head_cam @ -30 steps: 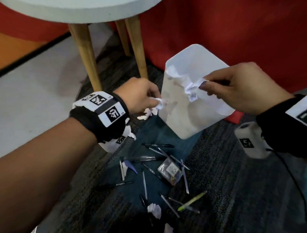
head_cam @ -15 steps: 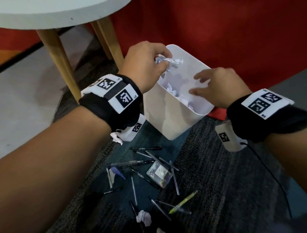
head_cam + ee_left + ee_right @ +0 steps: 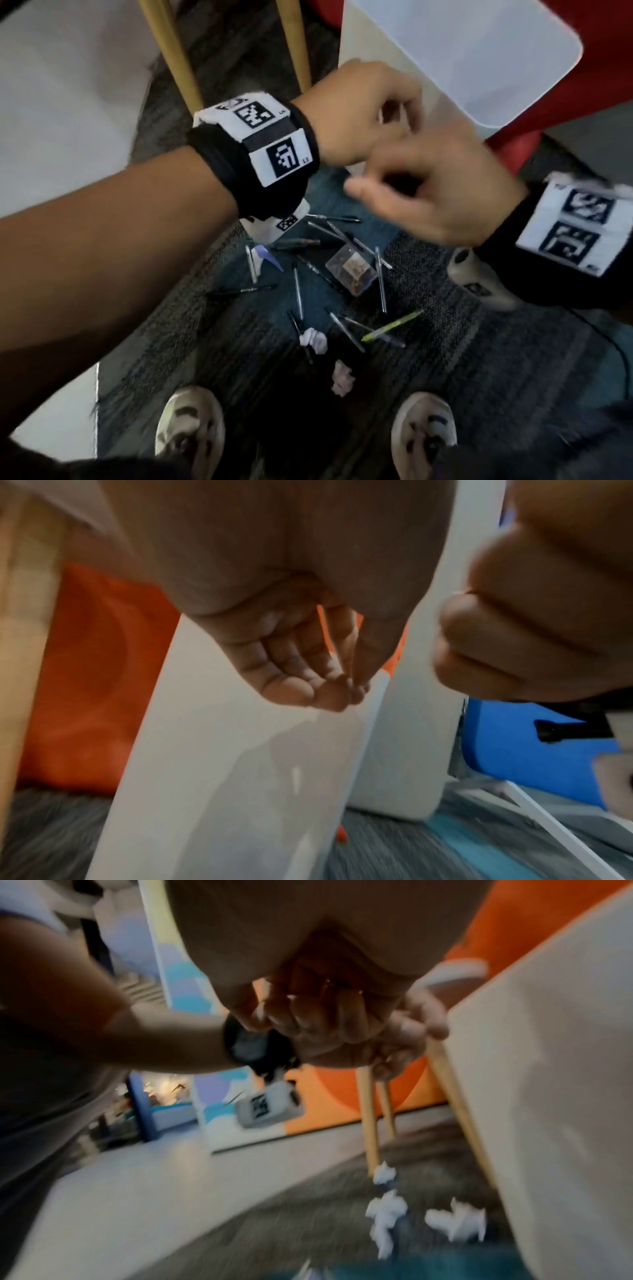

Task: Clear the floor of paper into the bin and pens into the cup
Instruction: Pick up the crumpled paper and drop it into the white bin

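Observation:
My left hand [image 3: 400, 113] hangs in front of the white bin [image 3: 462, 51], fingers loosely bent and empty, as the left wrist view [image 3: 342, 693] also shows. My right hand [image 3: 376, 178] is just below and right of it, fingers loosely curled round nothing. Several pens [image 3: 298, 291] lie scattered on the carpet below the hands, among them a yellow-green one [image 3: 394, 325]. A clear cup [image 3: 349, 270] lies tipped among them. Two crumpled paper balls [image 3: 313, 339] [image 3: 342, 378] lie nearer my feet; the right wrist view shows more paper [image 3: 387, 1213] beside the bin wall [image 3: 548, 1096].
Wooden table legs [image 3: 178, 51] stand left of the bin. A red wall [image 3: 599, 85] is behind it. My two shoes [image 3: 190, 435] stand at the carpet's near edge. Pale hard floor [image 3: 68, 102] lies to the left.
Both hands let their paper go into the bin and dropped down in front of it, empty. My view tilted downward toward the pens and my feet.

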The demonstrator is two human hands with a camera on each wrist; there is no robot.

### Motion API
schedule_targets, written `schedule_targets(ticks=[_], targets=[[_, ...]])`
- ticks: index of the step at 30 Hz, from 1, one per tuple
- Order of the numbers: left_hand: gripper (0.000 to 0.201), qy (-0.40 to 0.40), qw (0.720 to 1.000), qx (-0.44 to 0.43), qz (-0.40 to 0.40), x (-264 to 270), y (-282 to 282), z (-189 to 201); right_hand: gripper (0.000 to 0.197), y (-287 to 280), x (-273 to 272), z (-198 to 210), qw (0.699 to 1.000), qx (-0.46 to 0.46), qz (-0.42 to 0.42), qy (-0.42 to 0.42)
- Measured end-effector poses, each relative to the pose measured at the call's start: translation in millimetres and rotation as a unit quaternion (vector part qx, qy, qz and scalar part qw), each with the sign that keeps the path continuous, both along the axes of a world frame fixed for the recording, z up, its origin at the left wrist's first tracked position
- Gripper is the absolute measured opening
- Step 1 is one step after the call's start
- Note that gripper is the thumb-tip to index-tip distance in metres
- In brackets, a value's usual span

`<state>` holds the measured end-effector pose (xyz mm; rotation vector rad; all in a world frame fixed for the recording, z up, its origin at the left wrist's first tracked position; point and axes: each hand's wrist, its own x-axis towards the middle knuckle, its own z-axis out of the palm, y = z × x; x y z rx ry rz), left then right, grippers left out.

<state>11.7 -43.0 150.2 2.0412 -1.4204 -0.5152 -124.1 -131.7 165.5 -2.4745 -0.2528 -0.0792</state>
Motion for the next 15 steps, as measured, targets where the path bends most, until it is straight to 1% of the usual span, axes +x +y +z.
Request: schedule_targets(ticks=[1, 3, 5, 7, 9, 11, 12, 14, 15], targets=[[0.023, 0.01, 1.0, 0.028, -0.006, -4.5, 4.8, -12.0, 0.03, 8.1, -9.6, -13.8, 0.999, -0.001, 0.047, 0.026], [0.023, 0.026, 0.995, 0.092, -0.027, -17.5, 12.1, -37.0, 0.035, 21.6, -32.1, -43.9, 0.987, -0.036, 0.133, 0.077], [0.021, 0.049, 0.985, 0.15, -0.063, -33.0, 18.2, -61.9, 0.038, 33.2, -53.4, -75.4, 0.965, -0.075, 0.214, 0.133], [0.017, 0.056, 0.972, 0.208, -0.095, -47.3, 25.4, -87.0, 0.036, 44.3, -67.5, -104.4, 0.927, -0.12, 0.285, 0.214], [0.016, 0.05, 0.955, 0.265, -0.125, -60.6, 35.2, -112.7, 0.033, 51.7, -74.9, -131.6, 0.875, -0.175, 0.35, 0.285], [0.017, 0.051, 0.936, 0.315, -0.151, -73.0, 46.8, -137.2, 0.033, 57.1, -78.6, -158.0, 0.826, -0.229, 0.396, 0.33], [0.016, 0.057, 0.925, 0.335, -0.169, -78.7, 52.8, -146.8, 0.031, 59.7, -79.8, -170.7, 0.806, -0.249, 0.409, 0.347], [0.014, 0.066, 0.902, 0.368, -0.216, -90.4, 62.5, -165.8, 0.031, 67.3, -84.3, -193.0, 0.787, -0.258, 0.427, 0.362], [0.016, 0.064, 0.891, 0.382, -0.238, -96.5, 66.1, -174.9, 0.035, 71.2, -89.3, -203.1, 0.781, -0.256, 0.445, 0.356]])
